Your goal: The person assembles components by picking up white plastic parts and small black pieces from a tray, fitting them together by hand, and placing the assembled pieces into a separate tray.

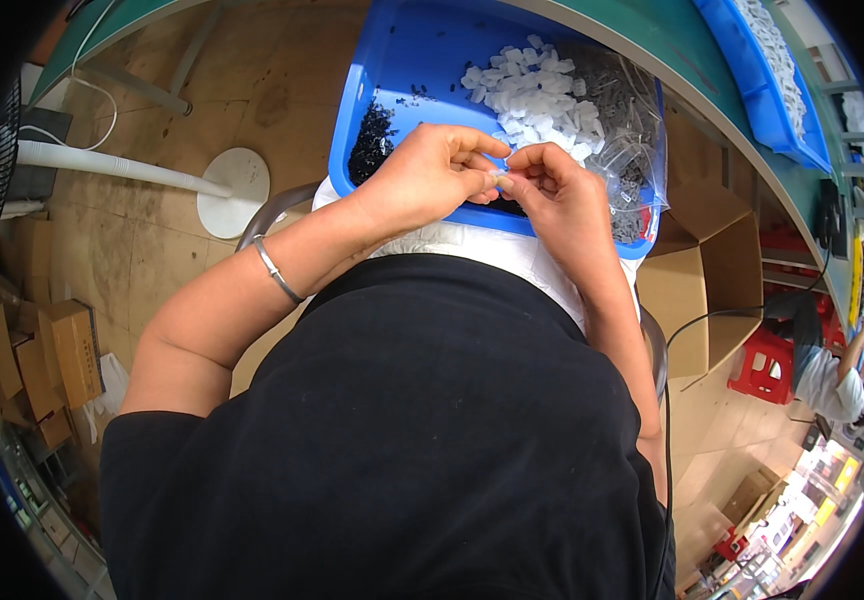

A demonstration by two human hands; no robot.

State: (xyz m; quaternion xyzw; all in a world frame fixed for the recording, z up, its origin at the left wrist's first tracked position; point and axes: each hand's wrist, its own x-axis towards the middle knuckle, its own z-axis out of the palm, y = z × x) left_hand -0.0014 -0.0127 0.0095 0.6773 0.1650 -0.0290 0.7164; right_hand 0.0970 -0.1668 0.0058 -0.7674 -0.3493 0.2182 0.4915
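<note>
Curving left hand (pixel 439 175), right hand (pixel 564 198) over smooth plastic tray (pixel 420 48)

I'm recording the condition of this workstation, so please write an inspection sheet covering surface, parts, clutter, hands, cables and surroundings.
Surface: blue tray in front of the person, below the edge of a green table.
Parts: white pieces heaped beyond the hands; black pieces at the tray's left; grey pieces at its right.
Clutter: cardboard boxes at left.
Hands: left hand and right hand meet at their fingertips; anything between them is unclear.
Cables: white cord upper left; black cable right.
Surroundings: red stool and another person at right.
</note>
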